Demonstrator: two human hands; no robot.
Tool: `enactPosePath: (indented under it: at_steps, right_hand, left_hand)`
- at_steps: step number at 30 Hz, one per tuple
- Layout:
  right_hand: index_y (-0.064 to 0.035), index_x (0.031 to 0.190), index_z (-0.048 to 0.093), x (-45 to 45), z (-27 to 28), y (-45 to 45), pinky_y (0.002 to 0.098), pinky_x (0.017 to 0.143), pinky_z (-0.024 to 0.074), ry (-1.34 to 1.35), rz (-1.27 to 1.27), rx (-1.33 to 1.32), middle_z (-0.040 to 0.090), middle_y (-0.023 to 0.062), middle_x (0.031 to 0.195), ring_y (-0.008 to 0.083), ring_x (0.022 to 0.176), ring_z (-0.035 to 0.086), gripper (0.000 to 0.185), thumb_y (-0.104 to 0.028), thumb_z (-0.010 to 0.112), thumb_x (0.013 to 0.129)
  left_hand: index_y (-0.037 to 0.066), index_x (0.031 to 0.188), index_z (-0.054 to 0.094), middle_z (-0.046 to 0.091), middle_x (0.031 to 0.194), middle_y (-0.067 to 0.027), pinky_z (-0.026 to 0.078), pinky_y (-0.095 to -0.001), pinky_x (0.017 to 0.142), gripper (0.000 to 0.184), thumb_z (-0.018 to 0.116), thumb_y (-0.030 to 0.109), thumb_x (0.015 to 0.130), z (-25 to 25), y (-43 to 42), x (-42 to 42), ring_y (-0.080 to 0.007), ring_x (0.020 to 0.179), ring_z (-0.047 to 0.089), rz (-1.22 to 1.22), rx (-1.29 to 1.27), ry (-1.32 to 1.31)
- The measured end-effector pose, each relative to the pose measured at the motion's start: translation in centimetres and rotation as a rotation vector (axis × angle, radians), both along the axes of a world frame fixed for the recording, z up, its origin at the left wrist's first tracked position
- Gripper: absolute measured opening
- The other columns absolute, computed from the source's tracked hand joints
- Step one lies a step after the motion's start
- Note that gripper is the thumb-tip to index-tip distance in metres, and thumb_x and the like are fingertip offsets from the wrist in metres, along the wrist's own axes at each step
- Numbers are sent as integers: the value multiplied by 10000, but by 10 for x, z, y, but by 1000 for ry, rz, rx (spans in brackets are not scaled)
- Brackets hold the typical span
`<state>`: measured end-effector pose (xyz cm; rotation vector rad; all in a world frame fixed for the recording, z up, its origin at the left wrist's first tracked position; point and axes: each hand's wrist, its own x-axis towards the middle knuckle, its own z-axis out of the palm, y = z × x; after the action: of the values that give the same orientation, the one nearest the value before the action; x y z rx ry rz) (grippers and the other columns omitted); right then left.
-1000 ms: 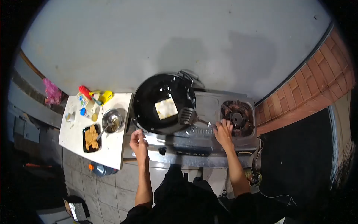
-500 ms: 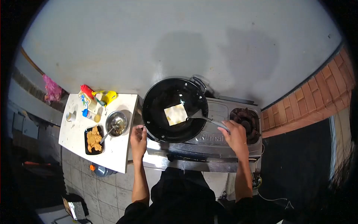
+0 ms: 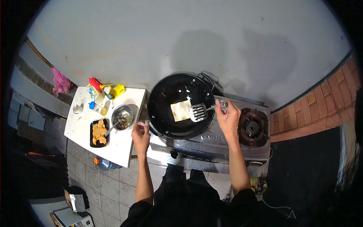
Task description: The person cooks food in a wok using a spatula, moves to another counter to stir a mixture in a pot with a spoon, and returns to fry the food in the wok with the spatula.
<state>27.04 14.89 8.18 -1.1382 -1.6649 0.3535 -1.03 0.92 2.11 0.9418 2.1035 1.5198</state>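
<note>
A black wok [image 3: 166, 126] sits on the stove's left burner, with oil shining inside it. In the wok lies a flat, square, whitish piece of food [image 3: 180, 110] with yellowish patches. My right hand [image 3: 228, 120] is closed round the handle of a slotted metal turner [image 3: 198, 112]. Its slotted head overlaps or borders the food's right edge; whether it is under or over it I cannot tell. My left hand [image 3: 140, 135] is beside the wok's lower-left handle [image 3: 155, 130], fingers curled and pinched together; what they hold, if anything, is hidden.
On the white table [image 3: 117, 151] at left are a metal bowl [image 3: 123, 117] with a spoon, a black tray [image 3: 107, 138] of fried battered food, and several bottles [image 3: 94, 81]. A bare burner [image 3: 252, 128] is on the right of the stove [image 3: 215, 155]. A wall stands behind.
The turner has rotated from nearly edge-on to showing its slotted face, and its handle has risen. My right hand has moved up and left. The whole view has shifted slightly.
</note>
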Motion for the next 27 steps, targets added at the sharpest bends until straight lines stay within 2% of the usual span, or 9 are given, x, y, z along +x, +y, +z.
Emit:
enactPosePath:
  at_steps: [1,3,6,8,11,14,17,20,27]
  right_hand:
    - [34,776,619,0,1,-1,349,491,436,-4,-8,5,610,155,657,248,519,595,169,-92,726,809]
    - [29,758,603,-4,5,-3,389,503,434,-113,6,-27,586,158,641,328,543,584,170,-90,709,818]
    - [24,766,603,-20,11,3,401,501,432,-152,-64,103,587,168,653,346,561,594,166,-95,699,831]
    - [18,780,610,-30,14,9,430,515,440,-184,-74,60,599,176,688,378,588,599,186,-135,692,848]
    - [15,814,610,-47,9,21,467,559,461,-383,-92,53,611,190,738,407,646,611,253,-223,640,895]
    - [18,813,605,-61,7,28,463,565,466,-430,-76,12,609,191,734,406,656,614,272,-237,627,904]
    - [27,810,603,-69,15,26,466,580,471,-456,-140,-43,619,209,754,416,674,615,282,-239,629,900]
    - [35,795,596,-70,11,27,473,596,468,-421,-182,-93,622,228,764,422,689,614,291,-237,635,893]
    - [35,733,580,-68,9,26,459,566,441,-388,-212,-138,589,221,658,409,622,596,304,-223,663,870]
  left_hand:
    - [-19,907,536,607,738,-77,449,-261,532,207,671,138,903,-5,2,-2,-93,604,551,-8,5,-4]
    - [-5,847,533,570,684,-39,417,-246,521,223,680,153,902,-15,6,-6,-74,590,514,-23,127,38]
    - [11,823,538,546,642,-16,402,-234,519,221,687,157,897,-16,5,-14,-69,580,505,-85,85,2]
    - [19,823,531,542,618,-15,387,-228,505,214,689,147,890,-12,5,-17,-71,537,477,-134,57,62]
    - [18,827,522,535,594,-24,371,-236,490,221,695,144,883,-5,6,-27,-74,515,467,-199,35,26]
    - [19,856,515,524,572,-35,352,-250,472,219,698,137,876,-13,13,-42,-74,506,465,-269,-10,71]
    - [27,923,480,515,548,-32,333,-257,450,241,695,129,881,-5,17,-53,-72,475,444,-339,-84,-44]
    - [31,925,465,520,542,-24,328,-245,445,251,693,128,887,-2,14,-59,-62,473,452,-412,-88,-139]
    - [45,907,465,558,539,-30,354,-221,433,231,681,125,901,6,10,-49,-51,466,496,-481,-118,-154]
